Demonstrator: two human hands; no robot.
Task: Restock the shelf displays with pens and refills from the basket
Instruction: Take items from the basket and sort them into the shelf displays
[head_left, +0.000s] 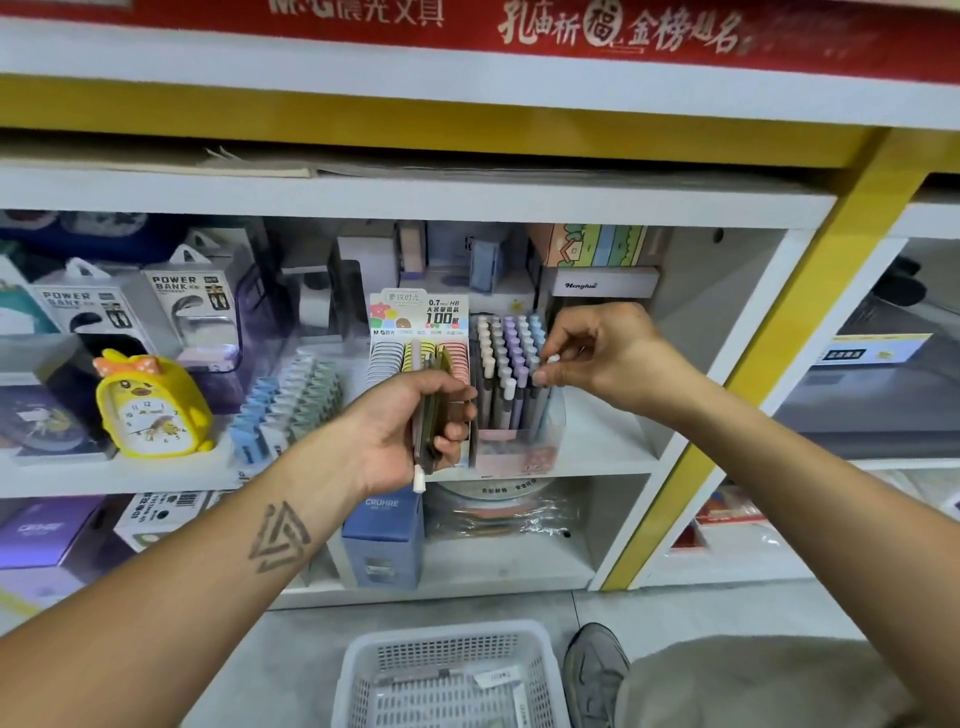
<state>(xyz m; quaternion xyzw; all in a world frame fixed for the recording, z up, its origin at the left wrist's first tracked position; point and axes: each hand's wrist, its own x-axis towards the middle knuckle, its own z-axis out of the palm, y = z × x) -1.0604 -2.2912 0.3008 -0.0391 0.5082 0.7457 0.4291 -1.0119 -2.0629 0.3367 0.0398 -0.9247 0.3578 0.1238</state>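
Observation:
My left hand (410, 431) grips a bundle of pens (427, 415) upright in front of the lead-refill display box (418, 332). My right hand (597, 353) pinches the white cap of a pen (545, 366) at the right edge of the clear pen display stand (511, 374), which holds rows of pastel-capped pens on the middle shelf. The white mesh basket (358, 675) sits on the floor below, with a few small packets in it.
A yellow duck clock (150, 405) and power bank boxes (192, 306) stand on the shelf to the left. A row of blue and green packs (285, 400) lies beside the refills. A blue box (384, 540) is on the lower shelf. My shoe (592, 670) is beside the basket.

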